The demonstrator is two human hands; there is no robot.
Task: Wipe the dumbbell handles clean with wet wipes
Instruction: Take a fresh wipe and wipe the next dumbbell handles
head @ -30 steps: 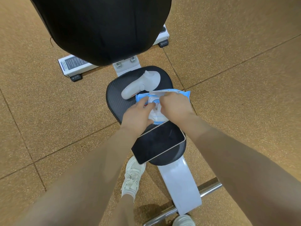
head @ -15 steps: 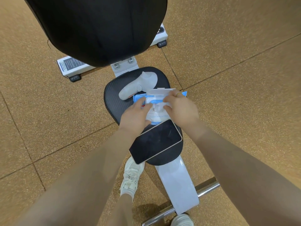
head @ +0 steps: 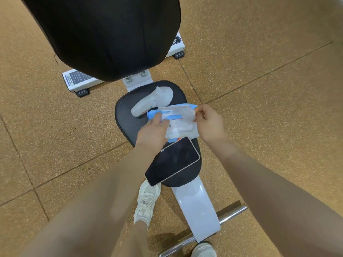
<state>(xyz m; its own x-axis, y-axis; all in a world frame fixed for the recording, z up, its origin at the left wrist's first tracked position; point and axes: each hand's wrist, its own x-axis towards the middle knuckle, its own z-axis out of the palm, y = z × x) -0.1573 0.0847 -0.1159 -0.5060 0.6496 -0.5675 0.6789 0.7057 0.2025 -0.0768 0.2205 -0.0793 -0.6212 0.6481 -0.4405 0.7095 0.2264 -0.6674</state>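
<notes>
A blue and white pack of wet wipes lies on the black bench seat. My left hand rests on the pack's left side and holds it down, thumb curled over its top. My right hand pinches the pack's lid flap, which stands lifted back from the opening. No dumbbell is in view.
A grey handheld controller lies on the seat beyond the pack. A dark phone sits on the seat's near end. The black backrest looms above. White bench frame, chrome foot bar, my white shoe, brown floor around.
My right hand has peeled the lid flap up and drawn it back to the right. My left hand has stayed on the pack.
</notes>
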